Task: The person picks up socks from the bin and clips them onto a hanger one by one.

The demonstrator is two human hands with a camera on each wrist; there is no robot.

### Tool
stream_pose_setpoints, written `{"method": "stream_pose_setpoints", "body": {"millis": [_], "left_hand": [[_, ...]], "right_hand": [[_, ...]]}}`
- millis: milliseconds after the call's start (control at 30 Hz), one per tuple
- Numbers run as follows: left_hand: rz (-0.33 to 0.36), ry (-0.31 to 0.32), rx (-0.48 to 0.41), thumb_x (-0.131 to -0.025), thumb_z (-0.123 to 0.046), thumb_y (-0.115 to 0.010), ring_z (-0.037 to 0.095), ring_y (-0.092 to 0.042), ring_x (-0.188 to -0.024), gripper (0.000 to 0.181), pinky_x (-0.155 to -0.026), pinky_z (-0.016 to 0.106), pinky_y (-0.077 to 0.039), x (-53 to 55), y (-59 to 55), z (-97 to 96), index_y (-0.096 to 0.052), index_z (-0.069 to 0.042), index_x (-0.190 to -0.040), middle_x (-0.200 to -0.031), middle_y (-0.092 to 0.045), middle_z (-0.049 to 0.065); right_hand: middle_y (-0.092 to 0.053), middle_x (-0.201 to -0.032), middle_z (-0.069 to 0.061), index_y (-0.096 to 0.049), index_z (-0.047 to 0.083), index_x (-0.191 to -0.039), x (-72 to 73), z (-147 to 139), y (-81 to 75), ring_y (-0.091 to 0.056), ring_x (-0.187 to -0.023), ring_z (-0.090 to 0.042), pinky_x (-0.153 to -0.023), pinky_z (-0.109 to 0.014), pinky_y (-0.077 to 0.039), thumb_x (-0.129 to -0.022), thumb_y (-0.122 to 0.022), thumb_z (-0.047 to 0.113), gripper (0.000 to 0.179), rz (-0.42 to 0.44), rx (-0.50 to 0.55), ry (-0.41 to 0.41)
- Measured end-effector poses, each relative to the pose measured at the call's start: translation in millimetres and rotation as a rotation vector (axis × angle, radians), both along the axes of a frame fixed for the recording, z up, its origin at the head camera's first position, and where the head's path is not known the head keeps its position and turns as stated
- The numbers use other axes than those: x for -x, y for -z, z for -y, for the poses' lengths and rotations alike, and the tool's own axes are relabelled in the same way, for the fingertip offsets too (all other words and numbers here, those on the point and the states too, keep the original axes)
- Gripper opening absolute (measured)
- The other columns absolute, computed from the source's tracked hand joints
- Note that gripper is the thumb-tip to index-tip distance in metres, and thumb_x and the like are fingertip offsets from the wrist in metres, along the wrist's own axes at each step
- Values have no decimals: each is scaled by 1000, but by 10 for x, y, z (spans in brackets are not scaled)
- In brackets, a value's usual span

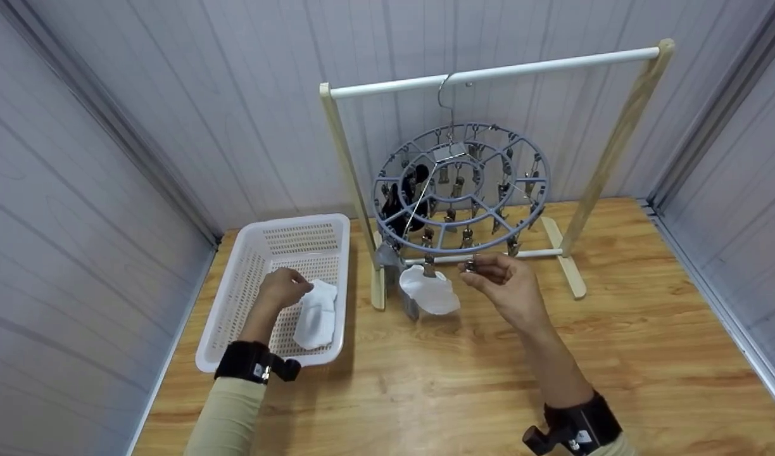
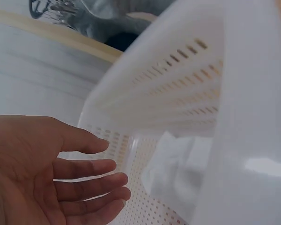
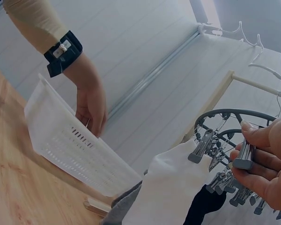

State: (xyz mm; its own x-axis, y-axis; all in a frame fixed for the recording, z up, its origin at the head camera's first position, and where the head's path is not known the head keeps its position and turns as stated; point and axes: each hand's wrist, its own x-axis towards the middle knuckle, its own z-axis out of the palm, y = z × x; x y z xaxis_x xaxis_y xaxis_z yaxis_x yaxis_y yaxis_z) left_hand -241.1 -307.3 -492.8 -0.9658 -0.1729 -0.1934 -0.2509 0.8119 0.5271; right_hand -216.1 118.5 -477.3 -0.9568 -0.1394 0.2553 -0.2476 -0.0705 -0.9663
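Observation:
My left hand (image 1: 283, 289) reaches into the white basket (image 1: 211, 335), fingers loosely extended beside a folded white sock (image 1: 316, 316). In the left wrist view nothing lies between the thumb and fingers. With my right hand (image 1: 513, 288) I pinch a metal clip (image 3: 246, 153) at the front rim of the round blue-grey drying hanger (image 1: 548, 183). Just left of that clip, another clip (image 3: 202, 146) holds a hanging white sock (image 1: 433, 294). A grey sock (image 1: 389, 256) hangs behind it, and black socks (image 1: 397, 212) hang at the hanger's left side.
The hanger hooks over the white bar (image 1: 527, 71) of a wooden stand (image 1: 615, 145). Several other metal clips dangle from its rings. The stand's left foot (image 1: 378, 288) is between basket and hanging socks. Panel walls enclose the wooden table (image 1: 438, 386) at back and sides.

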Motion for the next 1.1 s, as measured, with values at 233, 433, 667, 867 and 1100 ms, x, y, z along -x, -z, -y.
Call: {"method": "stream_pose_setpoints", "body": {"millis": [233,433,667,867,1100], "left_hand": [[128,-41,-34,-100,-26,-69,29,-68,-92,41,-84,41,-60,131,4,-7,-67,10,-121,-104,-69,19],[207,-90,-98,-100,-26,-70,37,-68,-108,47,-92,44,-60,243,46,0,-62,11,-128,-118,-67,23],[255,-134,-149,-100,-24,-69,42,-65,-118,56,-98,49,-58,321,127,55,-53,12,-140,-132,-62,28],[290,-140,-164,-103,-23,-66,39,-65,-114,45,-99,47,-57,324,204,95,-56,10,-131,-125,-63,25],[288,-138,-138,-101,-23,-68,36,-68,-108,42,-95,45,-58,357,265,98,-61,10,-126,-118,-67,24]], "right_hand": [[-77,-106,-23,-70,-10,-115,11,4,14,-77,-93,-23,-87,-33,-63,-90,-82,-4,29,4,3,1],[-77,-107,-21,-70,-9,-115,15,14,11,-77,-94,-23,-88,-34,-63,-90,-82,-4,28,-3,1,3],[-77,-107,-21,-70,-9,-116,15,5,22,-77,-95,-23,-87,-34,-63,-90,-80,-5,28,4,23,-9],[-78,-107,-19,-69,-9,-118,15,1,30,-77,-95,-23,-88,-33,-62,-92,-80,-4,29,-1,27,-20],[-78,-107,-19,-69,-10,-117,13,-3,29,-77,-94,-24,-87,-34,-63,-91,-80,-5,29,-9,22,-16]]}}
